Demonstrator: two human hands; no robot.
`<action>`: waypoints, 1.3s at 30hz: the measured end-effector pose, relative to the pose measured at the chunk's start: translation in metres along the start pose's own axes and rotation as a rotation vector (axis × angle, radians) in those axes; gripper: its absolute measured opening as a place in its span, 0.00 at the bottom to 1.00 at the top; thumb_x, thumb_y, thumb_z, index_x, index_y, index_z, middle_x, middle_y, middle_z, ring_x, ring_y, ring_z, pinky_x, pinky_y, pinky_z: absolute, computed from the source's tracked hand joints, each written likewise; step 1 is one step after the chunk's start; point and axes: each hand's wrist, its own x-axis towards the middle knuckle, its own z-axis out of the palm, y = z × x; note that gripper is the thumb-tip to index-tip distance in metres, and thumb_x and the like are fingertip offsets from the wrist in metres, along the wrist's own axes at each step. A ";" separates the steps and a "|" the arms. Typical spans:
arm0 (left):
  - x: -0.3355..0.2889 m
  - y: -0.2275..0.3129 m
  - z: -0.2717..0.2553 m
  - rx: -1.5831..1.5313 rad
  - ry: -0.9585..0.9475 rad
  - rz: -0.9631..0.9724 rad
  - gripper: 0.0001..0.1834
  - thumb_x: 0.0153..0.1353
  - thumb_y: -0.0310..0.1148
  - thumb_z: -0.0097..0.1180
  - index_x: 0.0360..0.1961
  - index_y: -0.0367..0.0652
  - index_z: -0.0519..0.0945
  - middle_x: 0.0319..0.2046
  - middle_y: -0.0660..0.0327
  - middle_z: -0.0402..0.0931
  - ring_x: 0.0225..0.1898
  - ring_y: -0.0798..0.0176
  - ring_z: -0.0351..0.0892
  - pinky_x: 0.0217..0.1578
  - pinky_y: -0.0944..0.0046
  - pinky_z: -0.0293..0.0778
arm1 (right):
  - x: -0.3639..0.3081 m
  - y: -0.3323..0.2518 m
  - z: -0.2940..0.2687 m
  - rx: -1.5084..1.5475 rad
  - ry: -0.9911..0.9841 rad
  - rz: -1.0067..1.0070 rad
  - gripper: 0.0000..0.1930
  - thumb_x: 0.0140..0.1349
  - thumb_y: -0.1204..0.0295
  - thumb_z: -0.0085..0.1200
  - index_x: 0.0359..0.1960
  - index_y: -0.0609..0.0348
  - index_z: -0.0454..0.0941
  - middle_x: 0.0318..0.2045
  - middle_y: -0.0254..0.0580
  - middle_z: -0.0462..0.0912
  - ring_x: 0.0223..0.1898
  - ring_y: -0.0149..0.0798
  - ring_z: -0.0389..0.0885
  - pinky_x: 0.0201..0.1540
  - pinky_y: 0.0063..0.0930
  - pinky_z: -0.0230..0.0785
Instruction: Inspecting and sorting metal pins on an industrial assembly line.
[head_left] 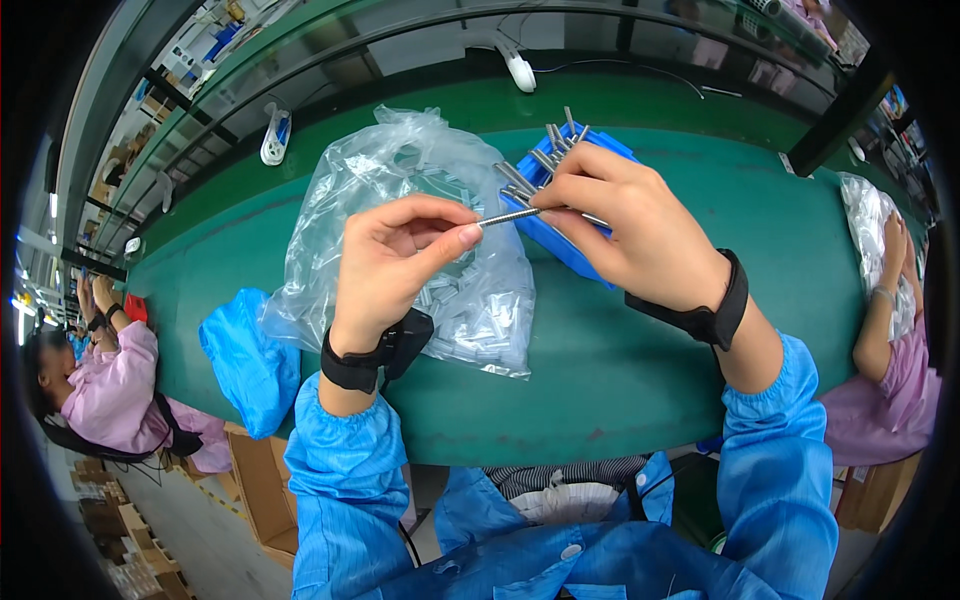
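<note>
A thin grey metal rod [508, 217] with a ribbed surface spans the gap between my two hands, above the green table. My left hand [385, 255] pinches its left end between thumb and fingertips. At the other end, my right hand [640, 225] grips it with thumb and forefinger. Behind and below my left hand lies a clear plastic bag [335, 180] holding many small pale tube-like pieces [490, 325]. A blue bin [560, 252] sits beneath my right hand, partly hidden by it, with several metal rods [515, 178] sticking out.
A crumpled blue cloth or bag [250, 350] lies left on the green table [590, 400]. Cardboard boxes [262, 490] stand below its edge. A person in pink [115, 380] works at left; another person's hands [895, 250] hold a clear bag at right. A metal-framed shelf crosses the back.
</note>
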 end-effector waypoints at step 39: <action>0.003 -0.020 0.015 -0.253 0.307 0.155 0.10 0.60 0.22 0.56 0.43 0.33 0.75 0.40 0.54 0.78 0.39 0.63 0.80 0.43 0.65 0.77 | -0.002 -0.001 0.024 -0.014 0.169 0.090 0.06 0.51 0.76 0.60 0.31 0.60 0.78 0.26 0.41 0.75 0.29 0.42 0.77 0.29 0.31 0.68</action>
